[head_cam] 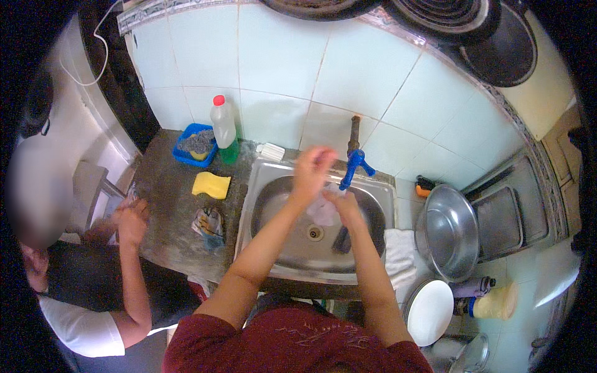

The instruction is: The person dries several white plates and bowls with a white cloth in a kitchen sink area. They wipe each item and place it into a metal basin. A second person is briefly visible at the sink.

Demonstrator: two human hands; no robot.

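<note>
Both my hands are over a stainless steel sink [275, 269], near a blue tap [355, 164]. My right hand [344, 204] is just below the spout, on a wet, whitish, thin thing [322, 212] that may be a cloth or bag; how the fingers close on it is hard to see. Raised to the left of the tap, my left hand [316, 168] is blurred, and its grip does not show. Beneath them lie the drain [315, 232] and a dark object [342, 240] in the basin.
A yellow sponge [211, 185], a crumpled cloth [209, 227], a blue basket [195, 162] with scourers and a bottle [224, 128] occupy the left counter. Another person's hand [133, 221] is at its edge. Right of the sink are a white cloth [399, 256], a metal basin [448, 231] and plates [430, 313].
</note>
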